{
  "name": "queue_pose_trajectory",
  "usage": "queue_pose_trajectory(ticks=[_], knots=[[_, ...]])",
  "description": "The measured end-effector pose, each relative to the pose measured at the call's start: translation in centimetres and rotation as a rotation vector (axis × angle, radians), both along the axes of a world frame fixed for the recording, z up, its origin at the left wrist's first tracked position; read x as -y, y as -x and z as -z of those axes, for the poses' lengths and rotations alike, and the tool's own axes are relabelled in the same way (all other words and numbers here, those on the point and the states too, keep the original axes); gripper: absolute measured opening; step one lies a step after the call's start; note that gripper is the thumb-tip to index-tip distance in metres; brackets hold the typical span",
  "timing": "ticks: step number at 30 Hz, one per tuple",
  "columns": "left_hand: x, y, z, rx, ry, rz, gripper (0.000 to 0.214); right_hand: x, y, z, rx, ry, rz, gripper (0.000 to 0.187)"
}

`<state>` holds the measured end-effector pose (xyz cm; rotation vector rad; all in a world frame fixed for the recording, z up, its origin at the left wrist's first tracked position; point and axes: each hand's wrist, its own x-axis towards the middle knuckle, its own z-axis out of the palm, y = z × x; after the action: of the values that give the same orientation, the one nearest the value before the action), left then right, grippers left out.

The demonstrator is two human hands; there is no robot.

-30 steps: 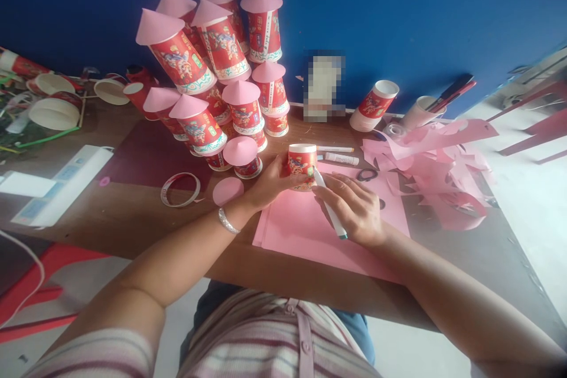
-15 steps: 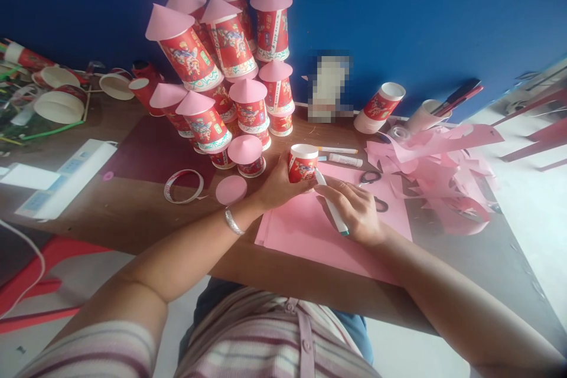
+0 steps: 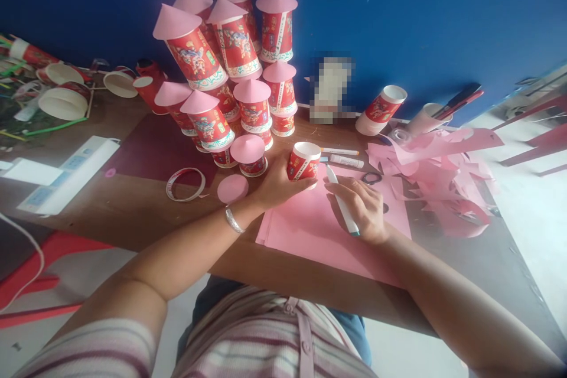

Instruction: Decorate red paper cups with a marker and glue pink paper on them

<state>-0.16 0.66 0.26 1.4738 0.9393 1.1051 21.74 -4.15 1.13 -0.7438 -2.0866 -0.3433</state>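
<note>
My left hand [image 3: 282, 184] is wrapped round a red paper cup [image 3: 303, 164] with a white rim, mouth upward and a white printed strip facing me. In my right hand [image 3: 364, 208] is a white marker [image 3: 342, 204] with a green end, its other end pointing up toward the cup but apart from it. Beneath both hands lie pink paper sheets [image 3: 305, 229]. Scissors [image 3: 371, 178] lie on the sheets, partly hidden behind my right hand. Beyond the cup are an orange-and-white pen [image 3: 340, 151] and a whitish marker [image 3: 346, 161].
Stacked red cups with pink cone tops [image 3: 221, 47] stand at the back left. A tape roll [image 3: 186, 183], pink paper disc [image 3: 233, 188] and power strip [image 3: 71, 174] lie leftward. Pink scraps [image 3: 447, 174], a pen holder [image 3: 425, 119] and another cup [image 3: 381, 109] are rightward.
The cup has turned in my left hand, bringing the white strip to the front. My right hand has drawn the marker away from the cup, to the right.
</note>
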Motion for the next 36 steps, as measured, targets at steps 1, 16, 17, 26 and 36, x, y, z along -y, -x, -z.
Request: queue_pose_trajectory(ticks=[1, 16, 17, 26, 36], knots=[[0.0, 0.1, 0.1, -0.083, -0.069, -0.058, 0.05, 0.1, 0.0, 0.0, -0.003, -0.009, 0.0, 0.031], [0.5, 0.5, 1.0, -0.546, -0.647, -0.308, 0.07, 0.9, 0.6, -0.6, 0.04, -0.031, -0.112, 0.03], [0.5, 0.5, 1.0, -0.551, -0.662, -0.309, 0.07, 0.9, 0.6, -0.7, 0.055, -0.038, -0.118, 0.027], [0.6, 0.5, 0.9, -0.619, -0.734, -0.32, 0.055, 0.9, 0.4, -0.9, 0.083, -0.05, -0.146, 0.024], [0.5, 0.6, 1.1, -0.69, -0.781, -0.338, 0.058, 1.1, 0.6, -1.1, 0.091, -0.065, -0.146, 0.02]])
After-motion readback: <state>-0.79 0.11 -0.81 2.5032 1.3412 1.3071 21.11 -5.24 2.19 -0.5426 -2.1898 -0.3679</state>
